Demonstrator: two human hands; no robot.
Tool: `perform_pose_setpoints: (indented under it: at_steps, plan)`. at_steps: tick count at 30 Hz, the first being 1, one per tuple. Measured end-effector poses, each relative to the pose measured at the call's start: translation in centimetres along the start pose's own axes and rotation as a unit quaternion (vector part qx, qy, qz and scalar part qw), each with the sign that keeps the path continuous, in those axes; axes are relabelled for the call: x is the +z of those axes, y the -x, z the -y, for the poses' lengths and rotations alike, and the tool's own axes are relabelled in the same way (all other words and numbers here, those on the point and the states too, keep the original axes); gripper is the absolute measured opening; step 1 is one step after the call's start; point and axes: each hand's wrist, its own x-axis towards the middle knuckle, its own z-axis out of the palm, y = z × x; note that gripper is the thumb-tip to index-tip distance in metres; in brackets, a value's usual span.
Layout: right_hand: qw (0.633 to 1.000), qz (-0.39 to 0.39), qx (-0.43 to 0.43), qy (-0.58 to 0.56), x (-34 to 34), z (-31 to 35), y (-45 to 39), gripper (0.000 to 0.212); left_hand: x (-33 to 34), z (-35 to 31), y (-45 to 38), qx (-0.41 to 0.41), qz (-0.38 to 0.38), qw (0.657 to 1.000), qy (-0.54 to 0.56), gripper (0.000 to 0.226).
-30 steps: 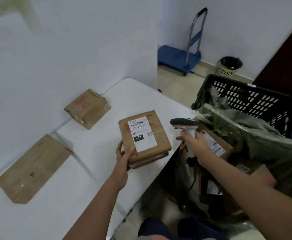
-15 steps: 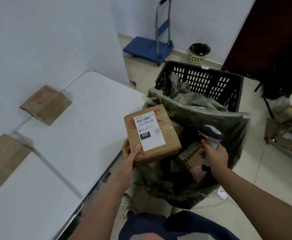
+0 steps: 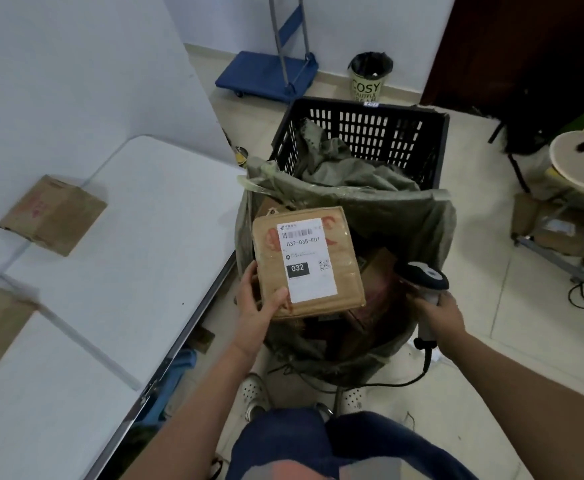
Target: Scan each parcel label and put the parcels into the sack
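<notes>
Left hand (image 3: 255, 306) grips the flat brown cardboard parcel (image 3: 307, 261) by its near corner — thumb on top beside the white label (image 3: 306, 259), fingers (image 3: 249, 275) curled beneath — directly above the open grey-green woven sack (image 3: 418, 216). Right hand (image 3: 439, 313) wraps the black-and-white handheld scanner (image 3: 424, 277), just right of the parcel.

The parcel (image 3: 307, 263) is showing brown with faded red print, and its white label (image 3: 307, 259) is carrying black bars and a black patch. The sack (image 3: 418, 216) is looking dull olive green against a black slotted crate (image 3: 363, 133). Two more brown parcels (image 3: 53, 214) are lying on the white table (image 3: 152, 237). The scanner (image 3: 424, 277) is showing black and grey, the trolley (image 3: 269, 76) blue.
</notes>
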Motion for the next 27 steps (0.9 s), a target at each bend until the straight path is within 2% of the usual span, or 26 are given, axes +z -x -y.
perform_pose_setpoints:
  at_steps: [4,8,11,13,16,22,27]
  plan:
    - [0.998,0.049,0.036,0.007,1.0,0.5,-0.2,0.052,1.0,-0.2,0.2,0.075,0.007,0.979,-0.191,0.091]
    - [0.997,0.036,0.051,0.047,1.7,0.3,-0.5,0.049,1.4,-0.2,0.2,0.144,0.015,0.916,-0.375,0.094]
    - [0.997,0.014,0.029,0.072,1.7,0.1,0.2,0.034,1.6,0.5,0.1,0.178,0.021,0.875,-0.450,0.089]
    - [0.996,0.008,-0.004,0.090,1.3,-0.2,0.7,0.024,1.9,0.8,-0.1,0.186,0.021,0.851,-0.490,0.086]
    - [0.995,0.008,-0.027,0.099,1.3,-0.7,1.9,0.028,2.5,1.5,-0.6,0.187,0.004,0.824,-0.534,0.083]
    - [0.993,0.009,-0.089,0.081,2.6,0.1,5.0,0.019,4.8,1.4,-1.6,0.185,0.002,0.807,-0.561,0.083]
    - [0.995,-0.027,-0.092,0.000,2.5,0.4,6.1,0.028,6.9,0.2,-3.2,0.219,-0.005,0.789,-0.574,0.082]
